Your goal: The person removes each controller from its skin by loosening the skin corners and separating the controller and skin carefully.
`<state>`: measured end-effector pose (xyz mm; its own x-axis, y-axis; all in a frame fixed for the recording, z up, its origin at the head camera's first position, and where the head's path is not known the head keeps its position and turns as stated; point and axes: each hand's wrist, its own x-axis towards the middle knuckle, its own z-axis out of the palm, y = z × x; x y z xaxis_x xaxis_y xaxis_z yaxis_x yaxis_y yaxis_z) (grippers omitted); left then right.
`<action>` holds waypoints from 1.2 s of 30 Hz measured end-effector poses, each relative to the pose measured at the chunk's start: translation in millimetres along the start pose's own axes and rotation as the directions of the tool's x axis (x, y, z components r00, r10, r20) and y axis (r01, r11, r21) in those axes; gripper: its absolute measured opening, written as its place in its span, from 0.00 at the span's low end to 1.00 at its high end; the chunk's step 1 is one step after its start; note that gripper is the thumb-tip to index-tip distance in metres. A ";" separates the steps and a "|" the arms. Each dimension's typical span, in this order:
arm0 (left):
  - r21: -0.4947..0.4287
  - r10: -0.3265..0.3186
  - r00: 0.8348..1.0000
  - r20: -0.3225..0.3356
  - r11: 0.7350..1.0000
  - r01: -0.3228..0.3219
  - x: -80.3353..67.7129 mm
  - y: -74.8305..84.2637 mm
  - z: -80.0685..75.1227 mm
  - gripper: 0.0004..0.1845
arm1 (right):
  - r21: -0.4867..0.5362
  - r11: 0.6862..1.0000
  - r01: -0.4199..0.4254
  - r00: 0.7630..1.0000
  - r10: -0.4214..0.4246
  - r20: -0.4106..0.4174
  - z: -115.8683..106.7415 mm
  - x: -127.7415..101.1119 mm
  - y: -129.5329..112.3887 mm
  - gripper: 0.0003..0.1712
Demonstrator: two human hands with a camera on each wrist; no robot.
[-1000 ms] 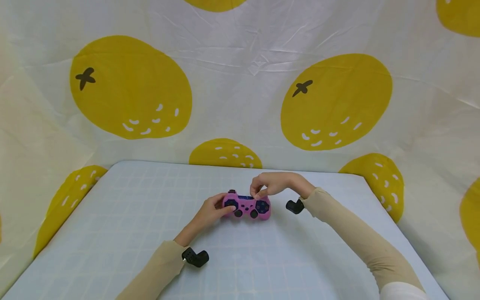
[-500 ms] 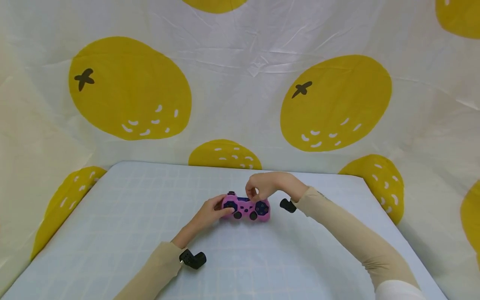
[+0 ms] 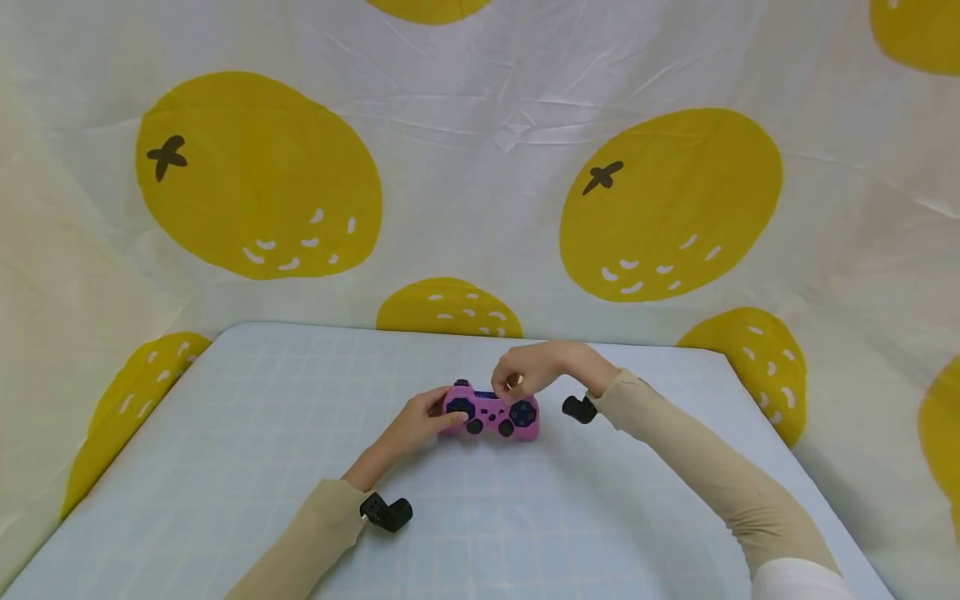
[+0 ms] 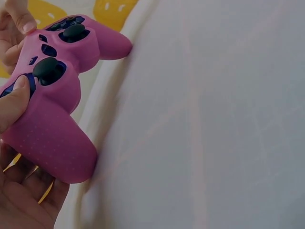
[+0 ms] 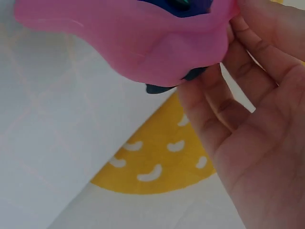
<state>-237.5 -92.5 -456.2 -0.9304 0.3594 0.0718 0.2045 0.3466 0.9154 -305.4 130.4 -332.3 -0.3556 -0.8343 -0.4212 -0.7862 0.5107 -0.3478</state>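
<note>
A game controller (image 3: pixel 491 421) in a pink rubbery cover is held over the table, with dark blue button areas and two black thumbsticks. My left hand (image 3: pixel 408 429) grips its left end; in the left wrist view the thumb (image 4: pixel 18 98) lies on the face and the fingers curl underneath. My right hand (image 3: pixel 534 367) arches over the far edge and pinches the cover there between thumb and fingers. In the right wrist view, dark shoulder buttons (image 5: pixel 195 73) show beside those fingertips. A dark blue strip of the body (image 3: pixel 483 395) shows along the top edge, left of the right fingers.
The pale checked cloth (image 3: pixel 480 517) covers the table. Behind it hangs a white sheet (image 3: pixel 472 167) printed with large yellow fruit. Black wrist cameras (image 3: pixel 387 512) sit at both sleeve cuffs.
My right hand has shifted a little left along the controller's top edge, mostly in the first half second. My left hand and the controller have barely moved.
</note>
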 end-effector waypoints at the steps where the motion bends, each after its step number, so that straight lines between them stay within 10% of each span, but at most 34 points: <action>1: 0.005 -0.002 1.000 -0.003 1.000 0.002 0.1 0.4 -0.1 0.30 | 0.023 0.999 0.028 1.000 -0.028 -0.008 1.2 -0.6 3.0 0.06; 24: 0.059 0.020 0.999 0.025 0.998 -0.021 -0.7 8.0 -4.1 0.32 | 0.440 0.852 0.283 0.958 -0.230 -0.170 21.2 -2.6 37.7 0.07; 36: 0.062 -0.010 1.000 0.025 0.998 0.008 1.1 3.8 -3.9 0.35 | 0.362 0.878 0.313 0.946 -0.254 -0.202 26.0 0.8 40.3 0.06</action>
<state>-238.9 -94.1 -451.0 -0.9245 0.3776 0.0527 0.2153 0.4030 0.8895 -324.3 155.7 -368.4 -0.2383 -0.9609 -0.1407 -0.6189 0.2619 -0.7405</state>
